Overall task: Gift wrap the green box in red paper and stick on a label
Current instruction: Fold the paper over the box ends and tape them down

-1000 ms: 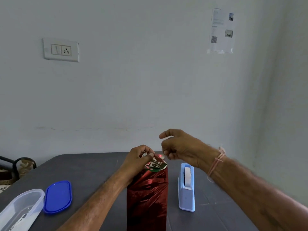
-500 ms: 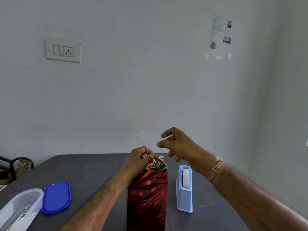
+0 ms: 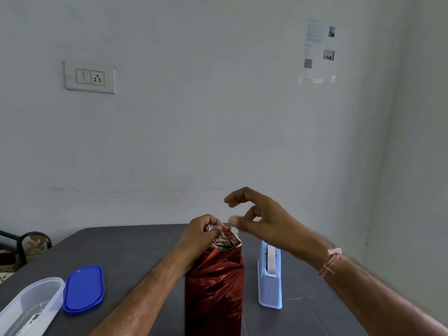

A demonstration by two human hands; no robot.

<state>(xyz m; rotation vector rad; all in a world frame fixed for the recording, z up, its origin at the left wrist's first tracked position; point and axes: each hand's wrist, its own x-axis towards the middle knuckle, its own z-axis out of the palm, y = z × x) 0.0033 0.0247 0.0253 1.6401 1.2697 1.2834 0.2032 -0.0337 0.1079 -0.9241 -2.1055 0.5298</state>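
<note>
The box stands upright on the dark table, wrapped in shiny red paper [image 3: 214,282]; a sliver of green shows at its top under the crumpled paper folds [image 3: 229,241]. My left hand [image 3: 201,232] pinches those gathered folds at the box's top left. Just above and to the right of the box top hovers my right hand [image 3: 257,214], fingers loosely spread, index finger extended, touching nothing I can see; its thumb tip is blurred. No label is visible.
A light blue tape dispenser [image 3: 270,280] stands right of the box. At the left lie a blue lid [image 3: 83,288] and a clear plastic container [image 3: 29,306]. The grey table [image 3: 135,253] abuts a white wall.
My right hand lifted slightly from the box top and spread its fingers, then dipped back toward it. The left hand kept its pinch on the paper folds.
</note>
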